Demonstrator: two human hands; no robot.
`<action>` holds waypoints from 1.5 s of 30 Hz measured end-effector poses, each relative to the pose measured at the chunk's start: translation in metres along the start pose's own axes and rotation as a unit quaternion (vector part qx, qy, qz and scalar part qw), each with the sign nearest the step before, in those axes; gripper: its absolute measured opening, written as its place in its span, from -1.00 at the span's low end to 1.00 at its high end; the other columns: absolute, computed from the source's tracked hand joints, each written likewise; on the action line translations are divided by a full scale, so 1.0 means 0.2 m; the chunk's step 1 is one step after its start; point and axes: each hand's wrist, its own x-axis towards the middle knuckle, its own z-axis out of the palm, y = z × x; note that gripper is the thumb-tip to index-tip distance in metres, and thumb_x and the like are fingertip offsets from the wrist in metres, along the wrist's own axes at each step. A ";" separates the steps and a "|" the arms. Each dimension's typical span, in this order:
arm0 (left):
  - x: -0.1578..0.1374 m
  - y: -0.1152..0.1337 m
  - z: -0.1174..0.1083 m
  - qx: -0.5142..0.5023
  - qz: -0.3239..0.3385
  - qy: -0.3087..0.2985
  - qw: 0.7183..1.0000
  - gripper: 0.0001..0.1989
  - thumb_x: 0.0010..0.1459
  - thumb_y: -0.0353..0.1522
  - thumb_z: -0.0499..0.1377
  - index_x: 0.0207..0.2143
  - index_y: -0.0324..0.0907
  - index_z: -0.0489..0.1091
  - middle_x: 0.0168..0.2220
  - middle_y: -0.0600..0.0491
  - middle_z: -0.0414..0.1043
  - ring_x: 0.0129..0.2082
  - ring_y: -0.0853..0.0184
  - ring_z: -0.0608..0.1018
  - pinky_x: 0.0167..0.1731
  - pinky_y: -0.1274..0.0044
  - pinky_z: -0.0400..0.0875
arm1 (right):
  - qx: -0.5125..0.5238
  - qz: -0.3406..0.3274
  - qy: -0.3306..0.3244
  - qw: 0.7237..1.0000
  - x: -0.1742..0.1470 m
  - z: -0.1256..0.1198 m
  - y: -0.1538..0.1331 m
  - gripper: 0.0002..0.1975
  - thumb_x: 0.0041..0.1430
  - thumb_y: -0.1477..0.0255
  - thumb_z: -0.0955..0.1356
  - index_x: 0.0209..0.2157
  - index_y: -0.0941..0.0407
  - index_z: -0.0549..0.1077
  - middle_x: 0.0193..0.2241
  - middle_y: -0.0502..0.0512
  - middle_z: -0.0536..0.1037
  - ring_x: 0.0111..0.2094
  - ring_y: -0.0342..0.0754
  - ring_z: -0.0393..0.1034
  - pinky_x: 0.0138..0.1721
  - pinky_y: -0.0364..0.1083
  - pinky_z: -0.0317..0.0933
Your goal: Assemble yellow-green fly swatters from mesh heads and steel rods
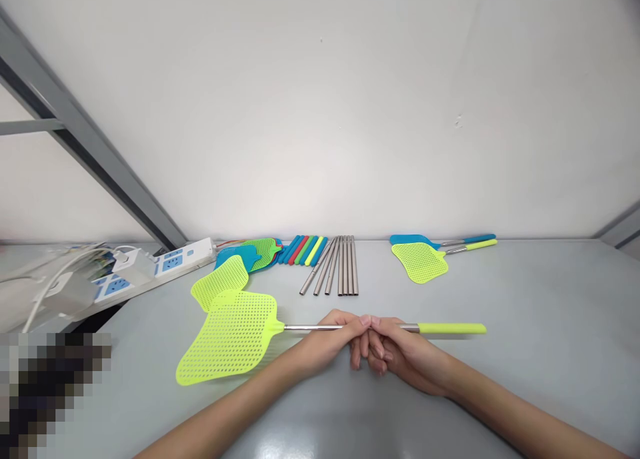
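Observation:
A yellow-green fly swatter point(227, 336) lies crosswise in front of me, its perforated head to the left and its yellow grip to the right. My left hand point(336, 336) is closed on the metal rod, thumb on top. Beside it, my right hand point(407, 352) holds the same rod nearer the grip. Both thumbs meet at the middle, and the fingers curl underneath. Behind the hands lie several metal rods point(345, 266) and a row of coloured grips point(303, 250). Loose swatter heads, including a yellow-green one point(220, 282) and a blue one point(240, 256), are piled to the left.
At the back right rest a blue swatter point(413, 238) and a yellow-green swatter point(420, 262), both with rods and grips. A white power strip point(185, 258) with plugs and cables stands at the left. The grey table point(540, 312) meets a white wall point(330, 112).

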 end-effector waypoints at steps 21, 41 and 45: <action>0.00 -0.01 -0.02 -0.103 -0.013 0.022 0.994 -0.64 0.08 -0.33 -0.09 -0.67 -0.30 0.29 -0.73 0.08 0.25 -0.67 0.45 0.33 -0.51 0.57 0.20 | 0.023 0.030 0.059 0.998 0.00 -0.01 -0.01 -0.55 0.07 0.17 0.15 -0.74 0.16 0.09 -0.72 -0.08 0.05 -0.62 -0.20 0.07 -0.47 -0.14 -0.04; 0.00 -0.02 -0.03 -0.111 -0.018 0.009 0.994 -0.66 0.06 -0.30 -0.06 -0.65 -0.30 0.29 -0.74 0.10 0.21 -0.66 0.43 0.33 -0.48 0.56 0.22 | 0.010 0.044 0.083 0.996 -0.01 0.00 -0.03 -0.59 0.05 0.23 0.19 -0.74 0.15 0.05 -0.72 -0.08 0.04 -0.63 -0.21 0.03 -0.48 -0.14 -0.04; 0.00 -0.03 -0.03 -0.107 -0.009 0.012 0.994 -0.66 0.06 -0.31 -0.07 -0.64 -0.30 0.30 -0.73 0.10 0.21 -0.66 0.44 0.33 -0.48 0.56 0.22 | 0.003 0.053 0.077 0.996 -0.01 0.00 -0.03 -0.59 0.06 0.25 0.18 -0.74 0.15 0.06 -0.74 -0.09 0.04 -0.63 -0.20 0.03 -0.47 -0.14 -0.04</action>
